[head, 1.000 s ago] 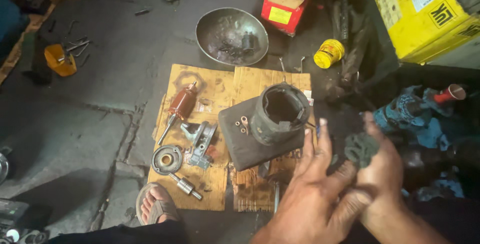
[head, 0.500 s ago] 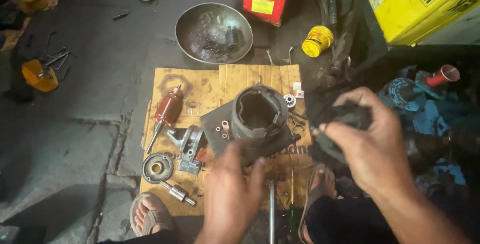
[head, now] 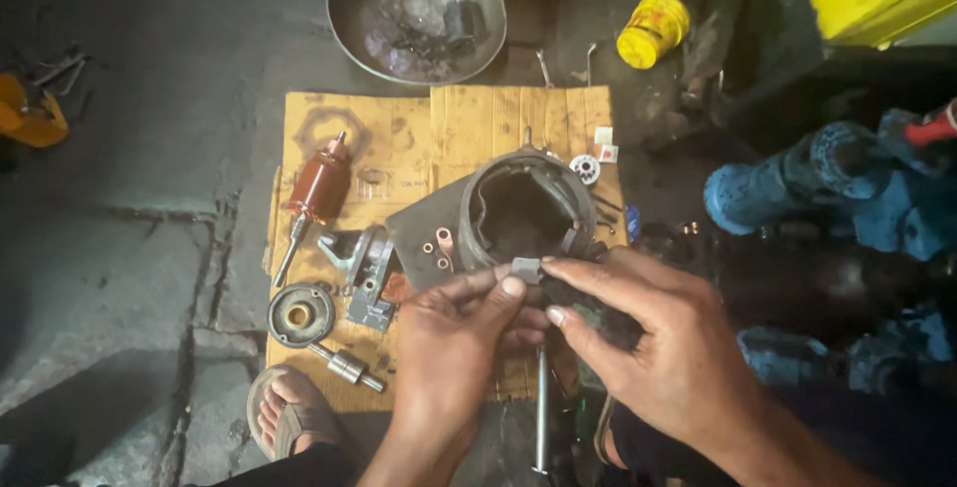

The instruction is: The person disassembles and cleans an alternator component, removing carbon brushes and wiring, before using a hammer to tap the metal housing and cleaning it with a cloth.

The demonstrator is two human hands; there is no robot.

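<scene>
Head view: both hands meet near the middle of the scene, just near of a round grey motor housing [head: 518, 213] that stands open-mouthed on a dark plate over a sheet of cardboard [head: 449, 123]. The left hand [head: 449, 347] has its thumb and forefinger pinched together on a small grey block [head: 525, 269]. The right hand [head: 663, 352] touches the same block with its fingertips, its fingers curled around a dark part [head: 598, 313] that is largely hidden beneath them.

Left of the housing on the cardboard lie a reddish armature [head: 317, 191], a metal bracket [head: 364, 268] and, nearer, a round cap [head: 299, 315]. A sandalled foot [head: 289, 412] rests at the cardboard's near left corner. Far off sit a metal bowl [head: 417, 10] and, to its right, a yellow can [head: 652, 29]. A blue pump [head: 797, 183] lies at the right.
</scene>
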